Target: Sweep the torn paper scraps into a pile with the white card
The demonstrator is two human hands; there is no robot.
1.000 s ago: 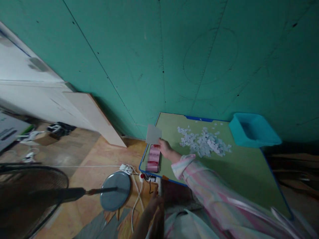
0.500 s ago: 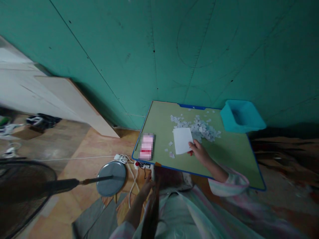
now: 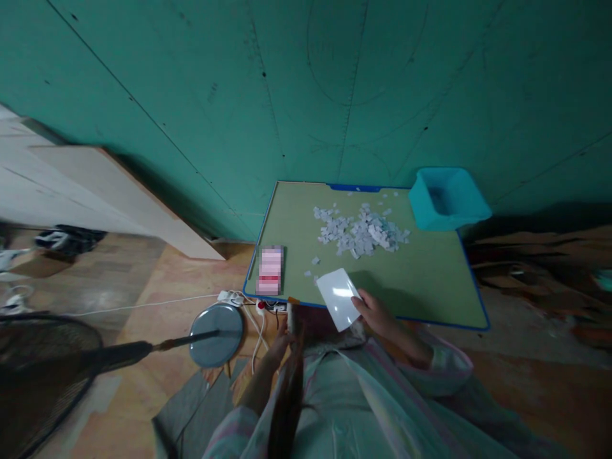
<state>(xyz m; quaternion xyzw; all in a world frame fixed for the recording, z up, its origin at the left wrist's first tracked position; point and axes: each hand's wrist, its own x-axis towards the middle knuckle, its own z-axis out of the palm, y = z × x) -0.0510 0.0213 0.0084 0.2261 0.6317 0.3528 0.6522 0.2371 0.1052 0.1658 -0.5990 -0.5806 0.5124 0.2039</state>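
Note:
A white, glossy sheet of paper (image 3: 337, 297) is pinched by one corner in my right hand (image 3: 375, 312), tilted above the table's front edge. Light reflects off its face. My left hand (image 3: 282, 343) is low beside my lap, below the front edge of the small table, close to the cables; its fingers are mostly hidden by shadow and a lock of hair. Beyond the sheet, a loose heap of small cut white paper pieces (image 3: 356, 237) lies on the green tabletop (image 3: 425, 274), with a few stray bits nearer me.
A turquoise plastic bin (image 3: 437, 221) stands at the table's back right corner. A pink, blurred-out item (image 3: 270, 271) lies at the left edge. Left of the table are a round grey stool (image 3: 217, 350), white cables (image 3: 258, 344), a fan (image 3: 52, 376) and a leaning board (image 3: 129, 197). A green wall (image 3: 191, 83) rises behind.
My right hand has drawn the sheet back from the paper heap toward me and tilted it, so its surface catches the light. My left hand stays low. The head view has shifted slightly.

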